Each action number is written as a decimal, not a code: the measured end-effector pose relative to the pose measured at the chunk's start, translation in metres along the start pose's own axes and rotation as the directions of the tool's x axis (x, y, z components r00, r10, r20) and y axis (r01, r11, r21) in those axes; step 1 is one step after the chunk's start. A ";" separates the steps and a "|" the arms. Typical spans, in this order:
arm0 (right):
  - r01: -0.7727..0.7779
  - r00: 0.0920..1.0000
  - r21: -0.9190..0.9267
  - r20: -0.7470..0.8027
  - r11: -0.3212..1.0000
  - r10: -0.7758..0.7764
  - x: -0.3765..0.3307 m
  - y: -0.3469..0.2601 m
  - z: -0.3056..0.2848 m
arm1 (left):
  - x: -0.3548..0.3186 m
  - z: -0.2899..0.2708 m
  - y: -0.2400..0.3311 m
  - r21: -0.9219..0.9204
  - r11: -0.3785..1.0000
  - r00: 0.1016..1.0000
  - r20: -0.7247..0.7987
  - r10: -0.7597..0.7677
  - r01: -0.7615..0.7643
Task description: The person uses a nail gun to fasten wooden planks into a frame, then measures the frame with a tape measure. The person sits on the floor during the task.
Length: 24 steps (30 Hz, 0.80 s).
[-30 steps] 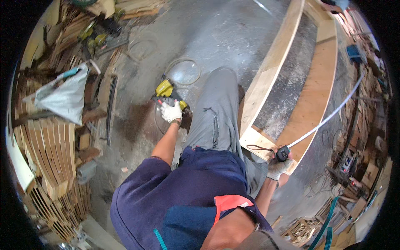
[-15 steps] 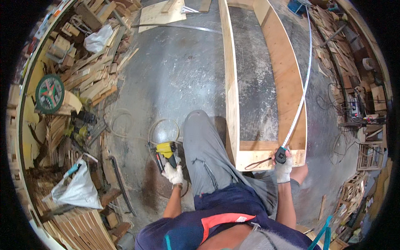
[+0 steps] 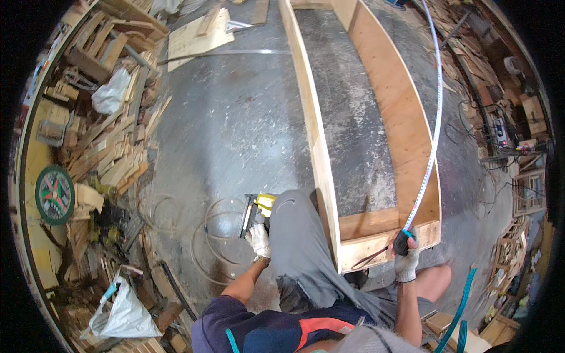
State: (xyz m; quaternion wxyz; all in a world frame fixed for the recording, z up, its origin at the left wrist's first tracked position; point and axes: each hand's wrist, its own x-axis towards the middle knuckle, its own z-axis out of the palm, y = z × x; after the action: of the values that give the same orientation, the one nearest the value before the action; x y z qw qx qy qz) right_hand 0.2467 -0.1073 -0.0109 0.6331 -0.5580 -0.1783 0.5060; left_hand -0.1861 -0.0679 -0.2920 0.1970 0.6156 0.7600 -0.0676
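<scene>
Tape (image 3: 402, 242) is held at lower right of centre, wrapped by the fingers of the right hand (image 3: 406, 263) by the lower end of the frame (image 3: 385, 76). Its blade (image 3: 435, 144) is run toward the upper right, roughly along the frame's long axis. Well to the left, the nailer (image 3: 266, 204) is clasped by the left hand (image 3: 259, 240), its grip partly hidden.

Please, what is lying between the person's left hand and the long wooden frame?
In the head view, the person's bent leg in gray trousers is between the left hand and the wooden frame.
</scene>
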 end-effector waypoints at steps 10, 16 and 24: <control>0.023 0.997 -0.064 0.076 0.998 -0.018 0.006 -0.003 0.008 | 0.388 -0.239 0.196 0.003 0.966 0.790 -0.574 0.214 -0.260; 0.065 0.998 -0.092 0.010 0.994 -0.064 -0.003 0.004 -0.005 | 0.299 -0.238 0.262 -0.195 0.904 0.735 -0.657 0.167 -0.381; 0.081 0.997 -0.075 0.009 0.994 -0.081 -0.001 0.006 0.003 | 0.128 -0.268 0.316 -0.787 0.502 0.928 -0.359 0.100 -0.359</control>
State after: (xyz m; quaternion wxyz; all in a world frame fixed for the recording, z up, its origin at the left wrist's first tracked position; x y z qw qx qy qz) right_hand 0.2414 -0.1077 -0.0146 0.6311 -0.5722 -0.2217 0.4744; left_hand 0.0387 0.2143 -0.0524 0.3712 0.5431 0.6273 0.4167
